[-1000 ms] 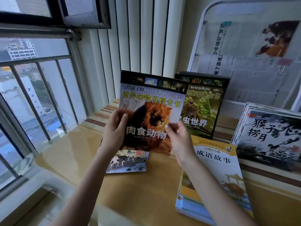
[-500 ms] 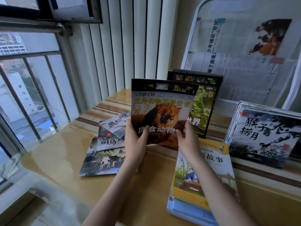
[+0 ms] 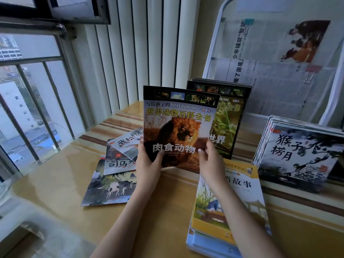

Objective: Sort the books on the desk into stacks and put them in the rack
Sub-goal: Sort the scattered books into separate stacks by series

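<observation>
**Lion book upright in both my hands**

I hold the lion book (image 3: 178,127) upright above the tabletop (image 3: 55,183), its cover facing me. My left hand (image 3: 149,164) has its grip on the lower left corner, thumb across the cover and fingers curled behind. My right hand (image 3: 210,161) pinches the lower right edge, thumb on the front beside the white title characters. Both grips are closed on this one book.

Just behind it, and partly hidden by it, a stack of dark-covered books (image 3: 229,116) of the same series stands upright and leans back against the white wire rack (image 3: 214,53). The front one shows green plants on its cover. Newspaper sheets (image 3: 279,81) hang on the rack's back, pinned by a teal clip (image 3: 248,22) and a pink clip (image 3: 312,70).

To my right, a stack of ink-painting books (image 3: 297,155) sits tilted on the rack's lower ledge, a monkey picture on top. Below my right forearm lies a flat stack of yellow-covered story books (image 3: 238,211) on the tabletop, its near end close to the desk's front edge.

To my left, three thin picture books (image 3: 111,174) lie fanned and overlapping on the tabletop, the top one partly behind my left hand. Beyond them stand the vertical blinds (image 3: 139,43) and the barred window (image 3: 37,99), with buildings outside.
</observation>
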